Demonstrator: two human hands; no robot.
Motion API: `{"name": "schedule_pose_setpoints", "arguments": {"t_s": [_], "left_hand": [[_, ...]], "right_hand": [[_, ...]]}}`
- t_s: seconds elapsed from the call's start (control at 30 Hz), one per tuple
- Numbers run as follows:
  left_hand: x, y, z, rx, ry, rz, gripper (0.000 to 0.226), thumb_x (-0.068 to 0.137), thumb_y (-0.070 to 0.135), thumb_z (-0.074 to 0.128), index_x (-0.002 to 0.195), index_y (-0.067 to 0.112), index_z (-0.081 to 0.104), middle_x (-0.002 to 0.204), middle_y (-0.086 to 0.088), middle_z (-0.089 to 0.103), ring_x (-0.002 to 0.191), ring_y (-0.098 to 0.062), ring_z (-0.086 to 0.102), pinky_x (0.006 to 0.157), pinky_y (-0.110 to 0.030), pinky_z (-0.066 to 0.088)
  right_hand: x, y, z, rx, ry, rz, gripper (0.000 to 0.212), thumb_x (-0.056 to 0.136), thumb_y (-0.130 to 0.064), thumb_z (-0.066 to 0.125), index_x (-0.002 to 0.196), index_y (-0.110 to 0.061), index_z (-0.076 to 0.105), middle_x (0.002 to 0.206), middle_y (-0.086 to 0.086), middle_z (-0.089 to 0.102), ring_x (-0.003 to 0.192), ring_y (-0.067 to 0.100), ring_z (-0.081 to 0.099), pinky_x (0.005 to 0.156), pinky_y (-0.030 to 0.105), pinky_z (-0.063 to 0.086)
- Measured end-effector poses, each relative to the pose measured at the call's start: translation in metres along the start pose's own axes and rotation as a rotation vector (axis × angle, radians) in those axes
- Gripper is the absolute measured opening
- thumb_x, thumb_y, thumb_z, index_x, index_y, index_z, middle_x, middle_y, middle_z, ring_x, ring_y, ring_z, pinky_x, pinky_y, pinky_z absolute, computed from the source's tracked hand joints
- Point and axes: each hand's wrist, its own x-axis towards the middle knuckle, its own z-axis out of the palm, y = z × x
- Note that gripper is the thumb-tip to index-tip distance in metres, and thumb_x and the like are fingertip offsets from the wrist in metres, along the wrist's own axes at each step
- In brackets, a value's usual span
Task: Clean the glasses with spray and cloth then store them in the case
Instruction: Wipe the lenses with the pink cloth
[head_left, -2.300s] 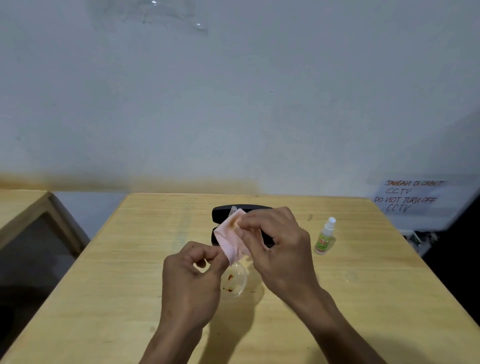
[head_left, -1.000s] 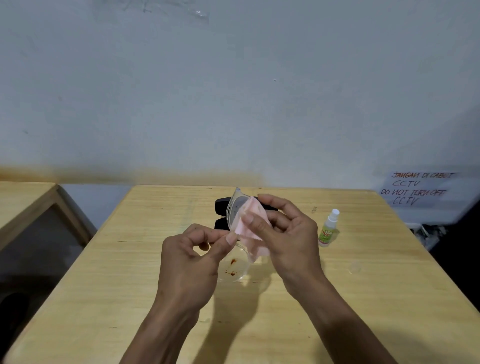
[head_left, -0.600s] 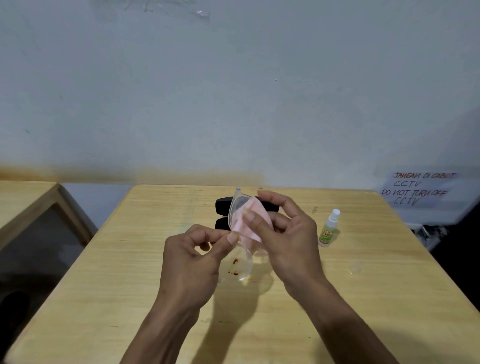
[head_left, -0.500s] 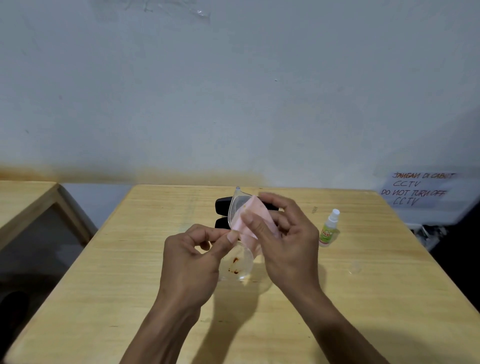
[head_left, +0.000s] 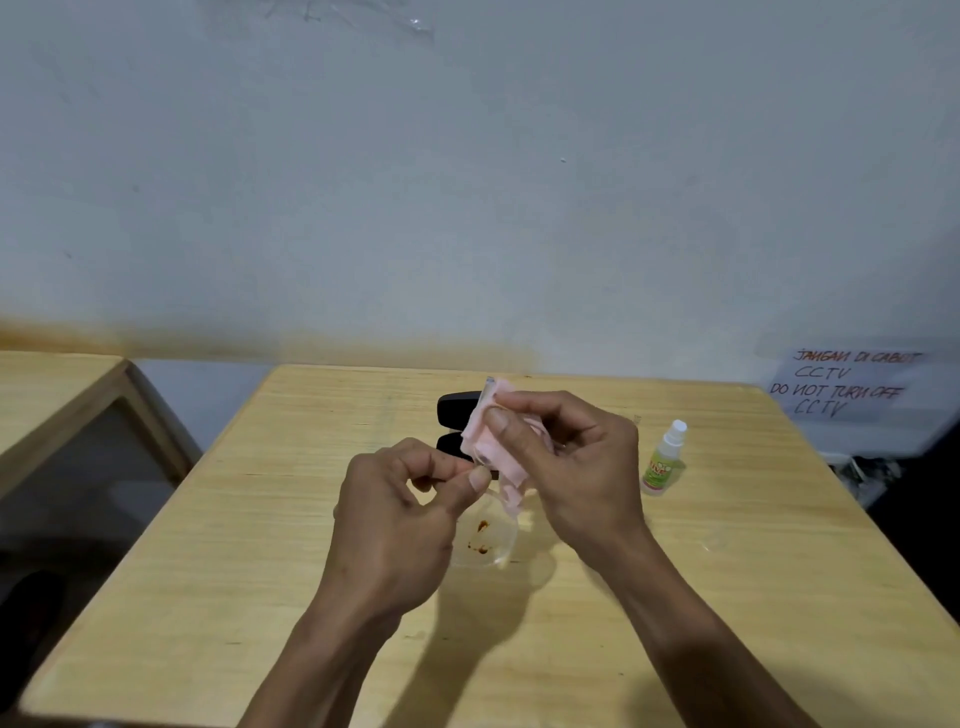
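Note:
I hold clear-framed glasses (head_left: 485, 540) above the wooden table (head_left: 727, 597). My left hand (head_left: 400, 519) pinches the frame at its middle. The lower lens shows brown specks. My right hand (head_left: 566, 467) presses a pink cloth (head_left: 491, 452) around the upper lens, thumb on the near side and fingers behind. The upper lens is almost hidden by the cloth. Behind my hands lies the open black case (head_left: 457, 421), partly covered. A small spray bottle (head_left: 662, 460) with a white cap and green label stands to the right.
A second wooden table (head_left: 47, 395) stands at the left across a gap. A paper sign (head_left: 847, 384) with handwritten words hangs on the wall at the right. The grey wall rises just beyond the table's far edge.
My right hand has shifted the pink cloth along the upper lens, and it now covers that lens more fully. My left hand has kept its pinch on the frame.

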Motion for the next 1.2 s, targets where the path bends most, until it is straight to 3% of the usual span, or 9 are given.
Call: {"name": "schedule_pose_setpoints", "arguments": {"t_s": [0.2,0.37,0.57,0.7,0.8,0.9,1.0,1.13,1.2], "left_hand": [[0.002,-0.002,-0.006,-0.034,-0.060,-0.005,0.012,0.080,0.023,0.079,0.068,0.023,0.078,0.078,0.000,0.073,0.073,-0.009,0.057,0.069,-0.020,0.046],[0.005,-0.002,-0.008,-0.072,-0.113,-0.017,0.008,0.083,0.018,0.076,0.076,0.015,0.079,0.072,-0.004,0.072,0.064,-0.005,0.052,0.054,-0.007,0.042],[0.007,-0.007,-0.008,-0.093,-0.046,-0.042,0.011,0.083,0.021,0.077,0.072,0.017,0.078,0.080,-0.013,0.072,0.075,-0.016,0.059,0.069,-0.032,0.047],[0.006,-0.006,-0.008,-0.020,-0.039,-0.018,0.014,0.083,0.019,0.076,0.069,0.016,0.076,0.066,0.012,0.061,0.073,-0.015,0.050,0.067,-0.034,0.044],[0.004,-0.004,-0.003,0.024,-0.017,0.017,0.013,0.082,0.028,0.077,0.070,0.024,0.073,0.065,0.019,0.061,0.074,-0.011,0.050,0.069,-0.049,0.048],[0.004,-0.002,0.002,-0.038,0.044,0.037,0.012,0.081,0.030,0.077,0.071,0.027,0.074,0.073,0.009,0.070,0.085,-0.024,0.060,0.075,-0.051,0.051],[0.004,-0.003,0.001,-0.069,0.077,0.052,0.012,0.083,0.021,0.077,0.072,0.028,0.076,0.079,0.000,0.073,0.093,-0.030,0.064,0.083,-0.046,0.051],[0.002,-0.002,-0.002,-0.038,0.073,0.074,0.009,0.079,0.032,0.078,0.071,0.029,0.074,0.079,0.001,0.071,0.090,-0.024,0.061,0.080,-0.039,0.048],[0.002,0.001,-0.001,0.033,0.076,0.108,0.009,0.074,0.042,0.071,0.073,0.033,0.072,0.078,0.006,0.070,0.084,-0.014,0.057,0.088,-0.046,0.045]], "right_hand": [[0.007,-0.004,-0.010,0.027,-0.074,0.064,0.013,0.073,-0.022,0.084,0.085,-0.018,0.080,0.084,0.008,0.079,0.075,0.025,0.071,0.068,0.050,0.059],[0.008,-0.006,-0.007,0.014,-0.078,0.067,0.007,0.078,-0.015,0.083,0.084,-0.017,0.080,0.081,0.004,0.079,0.074,0.018,0.074,0.069,0.036,0.060],[0.006,-0.008,-0.012,-0.049,-0.163,0.056,0.013,0.073,-0.023,0.085,0.085,-0.019,0.080,0.078,-0.003,0.078,0.071,0.012,0.070,0.065,0.027,0.053],[0.006,-0.010,-0.017,-0.035,-0.074,0.048,0.008,0.073,-0.024,0.082,0.080,-0.020,0.080,0.077,0.007,0.078,0.070,0.021,0.070,0.062,0.036,0.053],[0.010,-0.014,-0.011,-0.004,-0.037,0.044,0.010,0.075,-0.022,0.082,0.081,-0.015,0.078,0.078,0.011,0.078,0.072,0.023,0.073,0.066,0.038,0.056],[0.011,-0.016,-0.002,0.009,-0.079,0.059,0.010,0.075,-0.013,0.085,0.080,-0.014,0.076,0.075,0.003,0.076,0.068,0.013,0.067,0.065,0.034,0.055],[0.011,-0.017,-0.005,0.005,-0.141,0.079,0.014,0.074,-0.009,0.087,0.078,-0.017,0.076,0.071,0.003,0.073,0.066,0.016,0.062,0.063,0.038,0.053],[0.015,-0.024,-0.016,-0.014,-0.158,0.087,0.012,0.070,-0.012,0.087,0.072,-0.018,0.077,0.066,0.000,0.072,0.061,0.015,0.061,0.058,0.028,0.050],[0.017,-0.026,-0.015,-0.002,-0.111,0.087,0.012,0.073,-0.010,0.086,0.072,-0.017,0.076,0.065,0.001,0.071,0.059,0.014,0.061,0.054,0.025,0.049]]}}
